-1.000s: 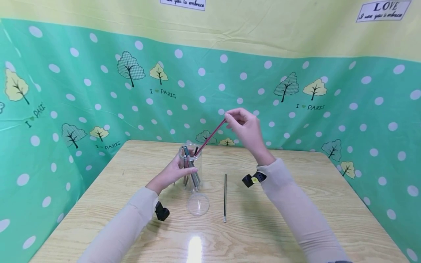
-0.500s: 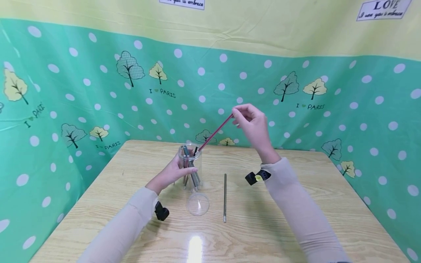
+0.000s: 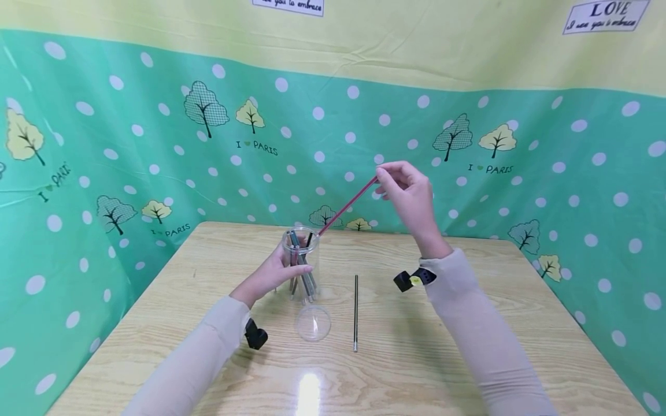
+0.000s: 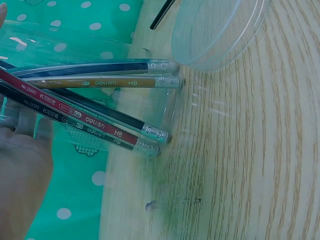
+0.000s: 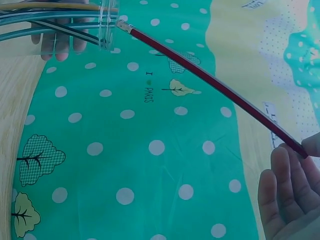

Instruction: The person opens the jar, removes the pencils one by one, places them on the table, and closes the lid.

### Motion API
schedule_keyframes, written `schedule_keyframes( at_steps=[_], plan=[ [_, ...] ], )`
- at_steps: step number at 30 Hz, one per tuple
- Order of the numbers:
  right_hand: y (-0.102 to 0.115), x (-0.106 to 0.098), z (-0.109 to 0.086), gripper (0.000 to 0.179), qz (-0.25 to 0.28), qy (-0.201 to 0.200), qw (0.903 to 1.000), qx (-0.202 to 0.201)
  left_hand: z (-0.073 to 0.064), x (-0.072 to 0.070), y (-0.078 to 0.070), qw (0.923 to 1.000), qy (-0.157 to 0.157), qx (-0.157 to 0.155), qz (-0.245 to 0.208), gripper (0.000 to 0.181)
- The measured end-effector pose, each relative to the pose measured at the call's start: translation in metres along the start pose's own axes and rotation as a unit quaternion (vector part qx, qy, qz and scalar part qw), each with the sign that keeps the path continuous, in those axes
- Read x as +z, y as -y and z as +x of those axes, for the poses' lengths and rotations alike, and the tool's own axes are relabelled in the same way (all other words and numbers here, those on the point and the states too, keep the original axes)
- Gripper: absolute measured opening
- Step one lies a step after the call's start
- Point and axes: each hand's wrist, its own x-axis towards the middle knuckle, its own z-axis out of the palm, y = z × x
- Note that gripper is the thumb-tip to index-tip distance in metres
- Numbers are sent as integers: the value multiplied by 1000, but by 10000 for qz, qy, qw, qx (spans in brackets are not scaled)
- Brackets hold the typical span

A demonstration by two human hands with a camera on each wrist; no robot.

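Observation:
My right hand [image 3: 408, 193] pinches the upper end of a red pencil [image 3: 347, 205] between thumb and fingertips. The pencil slants down to the left, and its eraser end is at the rim of a clear jar [image 3: 314, 260]; in the right wrist view that end [image 5: 125, 26] shows just outside the mouth. My left hand [image 3: 270, 276] grips the jar around its side, thumb across the front. Inside stand several pencils [image 4: 90, 112] in dark, red and gold colours, eraser ends down at the jar's bottom.
A clear round lid [image 3: 313, 323] lies on the wooden table [image 3: 426, 358] in front of the jar. To its right lies a black striped pencil [image 3: 356, 312], pointing away from me. A green dotted curtain [image 3: 291, 190] hangs behind the table.
My right hand has moved up and to the right, drawing the red pencil out of the jar to its rim. The left hand and jar have stayed in place.

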Motion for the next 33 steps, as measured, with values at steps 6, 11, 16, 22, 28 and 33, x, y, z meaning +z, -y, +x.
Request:
schedule_keyframes(
  at_steps=[6,11,16,22,28,33],
  plan=[
    [2,-5,-1,29,-44,-20,10000,-80,0,0,-1,10000,16,49,15,78],
    [2,-7,-1,31,-100,8,9999,54,0,0,-1,10000,-19,19,22,79],
    [0,-9,-1,30,-115,13,9998,176,0,0,0,10000,-24,14,-26,75],
    [-2,-10,-1,29,-170,29,9996,229,0,0,-1,10000,-1,66,-70,75],
    [-9,-10,-3,30,-291,115,9989,355,0,1,-1,9999,-10,90,-45,73],
    [-17,-11,-6,32,-309,250,9979,516,0,1,-1,10000,-42,27,-7,71]
  ],
)
